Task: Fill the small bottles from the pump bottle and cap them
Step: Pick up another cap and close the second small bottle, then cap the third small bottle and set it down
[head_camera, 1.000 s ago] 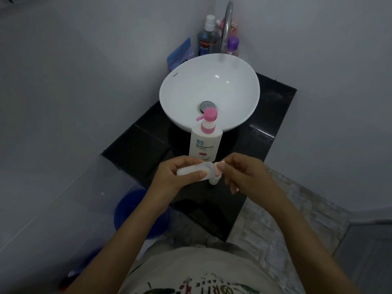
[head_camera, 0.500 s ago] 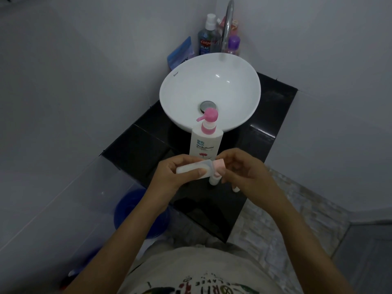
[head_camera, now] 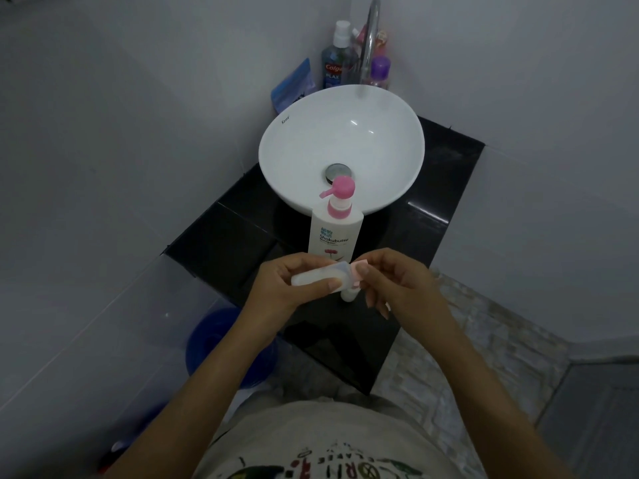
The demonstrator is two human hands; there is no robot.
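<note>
1. Over the black counter (head_camera: pixel 249 247), I saw my right hand (head_camera: pixel 397 285) pinching the pink cap (head_camera: pixel 462 271) at the small bottle (head_camera: pixel 321 276), which my left hand (head_camera: pixel 287 288) gripped sideways.
2. The pump bottle (head_camera: pixel 333 233) stood just behind, against the white basin (head_camera: pixel 380 140).
3. Grey walls closed the corner.

Behind the white basin (head_camera: pixel 340 146), the faucet (head_camera: pixel 369 39) is running off the top edge, hiding bottles. In front of the basin, hands are covering most of a second small bottle (head_camera: pixel 348 294).
</note>
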